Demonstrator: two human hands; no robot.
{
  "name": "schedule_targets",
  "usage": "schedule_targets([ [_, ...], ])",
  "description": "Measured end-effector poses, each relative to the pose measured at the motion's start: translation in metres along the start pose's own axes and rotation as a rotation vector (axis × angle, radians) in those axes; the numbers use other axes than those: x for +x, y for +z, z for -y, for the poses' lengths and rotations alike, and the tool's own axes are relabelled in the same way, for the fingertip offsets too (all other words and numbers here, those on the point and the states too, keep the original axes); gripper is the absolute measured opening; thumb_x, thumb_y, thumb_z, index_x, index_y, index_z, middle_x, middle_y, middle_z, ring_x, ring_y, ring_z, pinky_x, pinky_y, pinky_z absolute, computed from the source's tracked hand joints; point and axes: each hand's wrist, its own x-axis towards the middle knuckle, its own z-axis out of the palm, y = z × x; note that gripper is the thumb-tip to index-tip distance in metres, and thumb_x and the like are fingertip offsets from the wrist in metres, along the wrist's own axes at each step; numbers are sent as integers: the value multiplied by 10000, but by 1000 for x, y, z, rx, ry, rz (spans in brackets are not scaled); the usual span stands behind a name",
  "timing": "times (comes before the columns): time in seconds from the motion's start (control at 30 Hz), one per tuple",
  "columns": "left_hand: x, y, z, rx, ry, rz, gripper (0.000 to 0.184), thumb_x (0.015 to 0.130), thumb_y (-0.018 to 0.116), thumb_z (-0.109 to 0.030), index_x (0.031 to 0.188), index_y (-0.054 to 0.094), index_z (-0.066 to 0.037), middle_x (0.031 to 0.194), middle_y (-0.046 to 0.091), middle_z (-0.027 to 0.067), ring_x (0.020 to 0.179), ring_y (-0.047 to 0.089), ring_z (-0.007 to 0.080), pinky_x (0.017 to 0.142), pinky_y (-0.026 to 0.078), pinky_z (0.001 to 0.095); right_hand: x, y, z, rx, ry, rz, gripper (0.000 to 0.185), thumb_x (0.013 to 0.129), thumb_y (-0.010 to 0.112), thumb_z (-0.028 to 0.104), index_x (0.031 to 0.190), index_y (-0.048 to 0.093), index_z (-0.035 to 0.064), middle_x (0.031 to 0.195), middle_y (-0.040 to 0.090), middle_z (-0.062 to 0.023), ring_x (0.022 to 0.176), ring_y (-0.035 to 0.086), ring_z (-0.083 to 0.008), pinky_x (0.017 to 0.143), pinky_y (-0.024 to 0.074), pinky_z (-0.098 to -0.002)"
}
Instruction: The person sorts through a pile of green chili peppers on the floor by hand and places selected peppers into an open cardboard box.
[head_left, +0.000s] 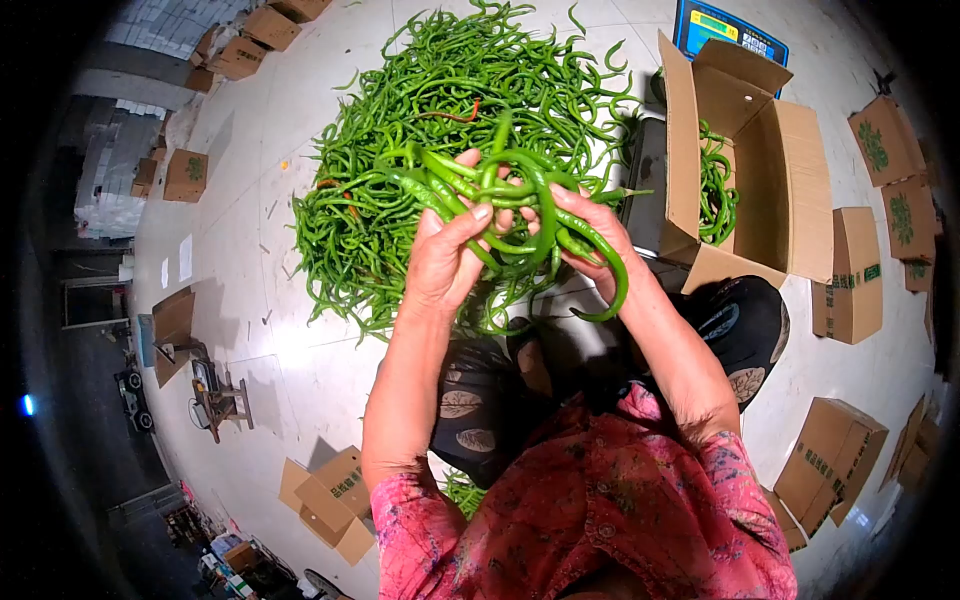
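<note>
Nearest my camera is the wearer's pink-red patterned shirt (620,480), and a small heap of peppers (463,490) shows on the floor just left of it. An opened box (340,495) lies near left, another brown box (825,455) near right. A little farther out I see dark trousers (475,395) with pale leaf shapes, the knees bent and set apart.

I have 2 bare hands in view, close together over the near part of a big pile. The left hand (445,250) grasps several green peppers, thumb laid across them; the right hand (600,235) grips more, and 1 long pepper (616,270) hooks down towards me. The held peppers (455,178) cross between the palms, so I cannot tell which hand bears each.

Beyond them the pile (450,75) spreads over the pale floor (250,220), a red pepper (463,117) on top. To its right, an open carton (808,190) contains some green peppers (718,190), with a dark platform (648,185) just left of it. Far right, behind the carton, I see a blue unit (730,32) with a lit display
</note>
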Motion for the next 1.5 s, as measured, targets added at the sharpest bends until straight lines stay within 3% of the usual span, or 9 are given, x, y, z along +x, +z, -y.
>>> schedule_targets([
  [0.17,-1,6,16,144,25,-49,682,860,637,-37,1425,255,-11,1144,544,88,970,580,164,833,484,281,-1,-18,-5,133,28,-66,359,899,611,133,1215,515,-6,1074,644,-136,871,672,-194,736,584,-295],
  [0.43,4,0,29,232,64,-135,432,885,615,-88,1279,450,-21,1043,573,39,871,541,103,718,443,238,-11,-5,1,39,-69,-100,293,930,569,156,1183,542,10,1059,644,-123,859,667,-193,711,580,-287],
  [0.63,15,-7,27,-270,-145,25,397,989,468,-315,1240,485,-7,1182,567,129,1016,549,191,797,484,277,-13,-29,4,248,-48,-13,293,953,533,198,1181,542,13,1059,640,-126,885,657,-230,714,577,-323],
  [0.83,16,-3,32,-150,-195,53,473,983,482,-285,1345,414,12,1214,557,140,1103,537,217,901,478,330,-22,-24,11,229,-85,-17,297,947,539,175,1184,539,-3,1066,641,-132,895,657,-224,731,575,-312],
  [0.97,13,14,45,167,-152,45,494,982,486,-302,1357,416,11,1225,561,129,1082,558,208,935,477,345,-27,-4,12,104,-62,-52,370,966,504,258,1226,528,-4,1139,619,-134,1005,627,-251,796,548,-358],
  [1.0,11,19,46,220,-184,25,498,990,462,-326,1359,417,6,1221,561,128,1075,560,204,926,481,340,-24,-16,11,81,-35,76,478,983,444,314,1326,441,-19,1322,498,-198,1236,486,-333,973,469,-419],
  [1.03,10,24,47,273,-216,6,504,998,438,-349,1360,419,1,1216,562,127,1069,562,200,916,486,335,-27,-13,8,100,-7,-24,490,986,435,331,1335,431,-12,1315,500,-206,1240,482,-337,969,469,-413],
  [1.33,16,41,67,261,-191,-128,579,984,396,-486,1368,428,-54,1224,539,104,1055,547,183,917,472,318,-33,-8,8,-37,49,-36,335,951,556,261,1240,543,91,977,624,-3,774,604,-56,679,509,-238],
  [1.5,21,37,56,424,-266,-75,487,985,447,-420,1277,499,-35,1085,602,99,915,597,179,814,511,307,-34,-3,22,-31,-33,-13,273,928,586,275,1121,591,82,886,651,-27,742,629,-98,648,526,-242],
])
